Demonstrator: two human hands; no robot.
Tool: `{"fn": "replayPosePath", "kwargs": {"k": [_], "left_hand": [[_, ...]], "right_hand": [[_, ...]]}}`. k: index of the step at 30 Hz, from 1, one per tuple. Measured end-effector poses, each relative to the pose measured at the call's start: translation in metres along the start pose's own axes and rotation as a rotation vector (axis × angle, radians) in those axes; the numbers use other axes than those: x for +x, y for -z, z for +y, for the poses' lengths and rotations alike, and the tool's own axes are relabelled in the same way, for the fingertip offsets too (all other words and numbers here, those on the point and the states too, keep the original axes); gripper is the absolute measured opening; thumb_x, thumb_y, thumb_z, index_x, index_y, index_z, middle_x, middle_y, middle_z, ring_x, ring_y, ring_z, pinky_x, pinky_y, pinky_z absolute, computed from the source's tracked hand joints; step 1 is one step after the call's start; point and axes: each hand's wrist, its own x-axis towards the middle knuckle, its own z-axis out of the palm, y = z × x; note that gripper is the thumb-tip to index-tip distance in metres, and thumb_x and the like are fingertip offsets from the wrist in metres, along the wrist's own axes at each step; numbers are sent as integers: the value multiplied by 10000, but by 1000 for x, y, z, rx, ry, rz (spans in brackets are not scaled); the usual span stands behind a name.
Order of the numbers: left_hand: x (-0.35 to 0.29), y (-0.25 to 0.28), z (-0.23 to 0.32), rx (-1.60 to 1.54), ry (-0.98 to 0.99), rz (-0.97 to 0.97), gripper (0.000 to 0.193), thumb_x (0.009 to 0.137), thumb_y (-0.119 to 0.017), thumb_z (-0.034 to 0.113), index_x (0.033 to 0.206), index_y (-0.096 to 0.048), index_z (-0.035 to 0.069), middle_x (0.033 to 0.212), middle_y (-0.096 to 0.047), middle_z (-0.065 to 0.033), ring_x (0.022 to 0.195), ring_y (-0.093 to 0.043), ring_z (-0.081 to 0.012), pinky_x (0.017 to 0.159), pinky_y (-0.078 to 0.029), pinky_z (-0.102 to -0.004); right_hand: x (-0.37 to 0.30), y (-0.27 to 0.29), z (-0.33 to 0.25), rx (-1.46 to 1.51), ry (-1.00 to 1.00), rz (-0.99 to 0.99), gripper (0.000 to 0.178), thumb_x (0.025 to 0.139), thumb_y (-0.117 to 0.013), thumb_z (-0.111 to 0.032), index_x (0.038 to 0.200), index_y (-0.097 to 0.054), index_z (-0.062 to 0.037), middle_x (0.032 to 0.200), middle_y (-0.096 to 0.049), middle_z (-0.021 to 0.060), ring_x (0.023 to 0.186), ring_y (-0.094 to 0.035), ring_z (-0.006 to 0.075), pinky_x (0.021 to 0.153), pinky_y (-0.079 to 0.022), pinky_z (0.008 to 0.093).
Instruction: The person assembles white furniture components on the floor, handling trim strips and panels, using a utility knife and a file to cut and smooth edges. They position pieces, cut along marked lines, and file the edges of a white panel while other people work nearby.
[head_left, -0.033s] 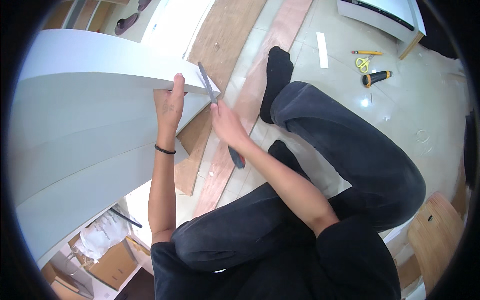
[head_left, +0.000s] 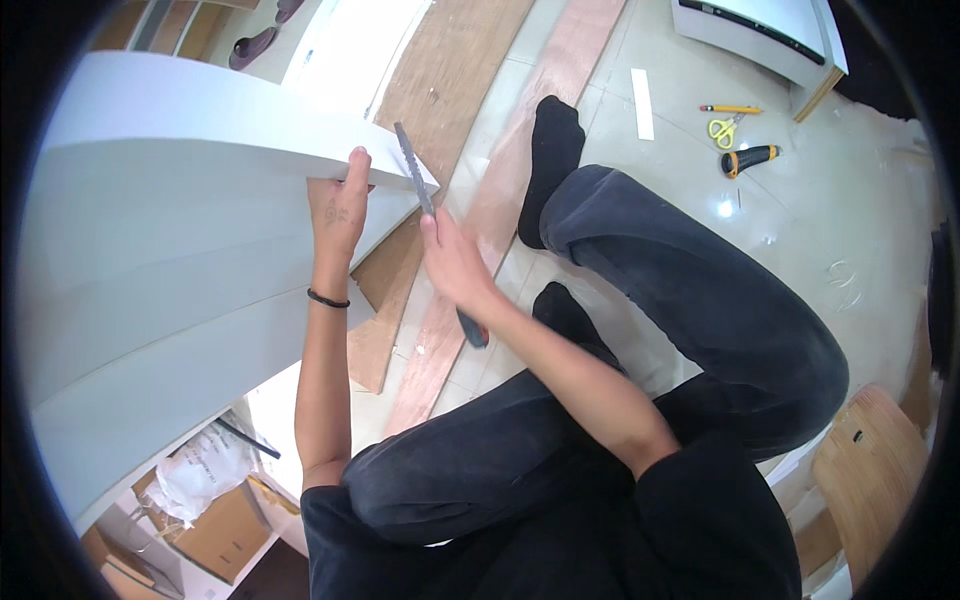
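A large white panel (head_left: 180, 240) with a thick white edge stands on the left, its corner pointing toward the middle. My left hand (head_left: 341, 205) grips the panel near that corner, thumb up against the edge; its other fingers are mostly hidden. In my right hand (head_left: 455, 258) is a flat metal file (head_left: 412, 170) with a long grey blade and a dark handle that has a red part. Its blade lies across the panel's edge close to the corner. My fingers are closed round the file where blade and handle meet.
Wooden boards (head_left: 450, 60) lie on the tiled floor beyond the panel. To the right are a white strip (head_left: 642, 104), a pencil (head_left: 732, 109), yellow scissors (head_left: 722, 132) and a utility knife (head_left: 750, 160). A white cabinet (head_left: 760, 40) stands far right; a wooden piece (head_left: 868, 470) is near right.
My right hand has shifted slightly toward me, drawing the file a little along with it. My left hand keeps its grip on the panel.
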Motion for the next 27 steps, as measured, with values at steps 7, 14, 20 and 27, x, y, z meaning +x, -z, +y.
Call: {"fn": "replayPosePath", "kwargs": {"k": [7,14,20,27], "left_hand": [[8,0,4,-41,54,-53,573,937,-577,340,1303,-440,-79,1229,-530,-186,1076,-588,-278,811,-591,-405],[15,-2,-6,-81,-16,-49,624,925,-597,375,1302,-418,-88,1247,-518,-199,1111,-572,-303,798,-587,-433],[15,-9,-13,-110,-134,34,515,876,-593,252,1227,-368,-51,933,-594,-159,681,-621,-213,545,-530,-326],[16,-7,-13,-146,-193,12,518,877,-600,220,1230,-338,-55,903,-580,-154,661,-602,-191,510,-509,-300]], "right_hand": [[-26,-19,-10,4,-66,-45,373,1045,-306,-315,970,-425,30,848,-536,350,926,-520,544,773,-398,548],[-4,-7,-1,-132,-6,-8,368,1038,-297,-300,984,-449,31,879,-562,377,934,-532,558,780,-389,601],[-31,-15,-3,0,-106,-2,395,1041,-304,-346,953,-445,12,745,-518,260,722,-532,454,720,-416,498],[-14,-18,3,-49,-56,13,412,1046,-288,-344,945,-455,19,705,-513,212,656,-553,373,688,-434,465]]}}
